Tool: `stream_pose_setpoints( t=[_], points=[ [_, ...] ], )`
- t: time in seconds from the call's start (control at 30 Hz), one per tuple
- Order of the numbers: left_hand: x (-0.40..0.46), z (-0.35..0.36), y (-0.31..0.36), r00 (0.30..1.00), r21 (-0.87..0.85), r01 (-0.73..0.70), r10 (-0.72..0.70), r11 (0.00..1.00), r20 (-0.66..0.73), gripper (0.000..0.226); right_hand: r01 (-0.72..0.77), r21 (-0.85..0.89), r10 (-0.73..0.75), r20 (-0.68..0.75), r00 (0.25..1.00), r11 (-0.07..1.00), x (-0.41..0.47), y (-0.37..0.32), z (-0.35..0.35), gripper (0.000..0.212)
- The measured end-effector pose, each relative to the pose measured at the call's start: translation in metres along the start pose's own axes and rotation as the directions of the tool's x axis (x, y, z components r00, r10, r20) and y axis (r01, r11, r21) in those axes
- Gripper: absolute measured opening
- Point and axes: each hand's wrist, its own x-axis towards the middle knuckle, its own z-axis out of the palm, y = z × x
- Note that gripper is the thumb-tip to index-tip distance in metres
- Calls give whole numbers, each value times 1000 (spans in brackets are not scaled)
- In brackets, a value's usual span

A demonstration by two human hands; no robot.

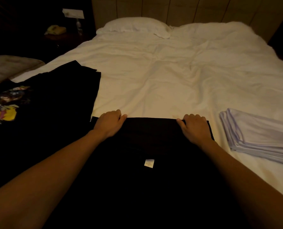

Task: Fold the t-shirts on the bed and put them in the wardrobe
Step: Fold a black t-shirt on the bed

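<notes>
A black shirt [150, 138] lay flat on the near part of the bed [170, 76], its small white label [149, 163] facing up at the middle. Both hands gripped its far edge: the left hand [110, 123] pinched the left corner, fingers curled over the fabric and thumb along the hem, and the right hand [195, 126] pinched the right corner the same way. To the left, touching the shirt, a second black shirt with a bright print [5, 103] was spread unfolded. To the right, apart from the black shirt, sat a folded pale stack [256, 138]. A pillow [135, 25] lay at the head of the bed, and a phone [55, 29] stood on the dark nightstand [63, 38] beyond.
</notes>
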Motion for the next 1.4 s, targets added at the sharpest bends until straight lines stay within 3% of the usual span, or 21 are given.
stream_pose_setpoints(
  t=[0.17,0.27,0.4,0.47,0.57,0.67,0.77,0.93,1.03,1.2,1.33,1.4],
  points=[
    [15,-19,0,977,101,-50,70,994,-204,48,-15,-14,13,-131,991,1000,15,6,-8,60],
    [21,-24,1,962,166,-60,102,984,-254,51,-19,11,20,-144,989,1000,21,9,-11,65],
    [12,-6,-3,992,166,-3,23,986,-121,48,-29,-34,29,17,999,999,15,8,6,66],
    [9,-3,1,995,138,30,-16,990,-100,44,-29,-2,29,29,999,1000,15,6,11,60],
    [0,-7,21,995,105,8,3,994,-104,50,7,199,4,-52,999,980,8,-8,2,55],
    [-33,-2,43,997,15,-81,81,997,-3,66,34,422,-37,-2,999,906,-23,-31,-11,60],
    [-67,10,46,986,52,-124,117,991,116,87,55,356,-107,130,986,933,-61,-39,-6,67],
    [-82,12,38,981,128,-140,120,982,152,89,33,245,-86,208,974,969,-76,-32,-4,83],
    [-82,5,40,978,103,-123,103,987,183,92,24,274,-93,242,966,961,-71,-34,-11,73],
    [-42,-12,38,997,-13,-70,70,997,17,68,-56,445,25,76,997,894,-31,-27,-17,59],
    [0,-12,25,999,-80,8,-5,997,33,48,-53,422,0,124,992,905,8,-17,-5,54],
    [8,-3,19,1000,-25,4,-4,1000,22,40,-43,341,5,110,994,939,16,-14,6,51]
  ],
)
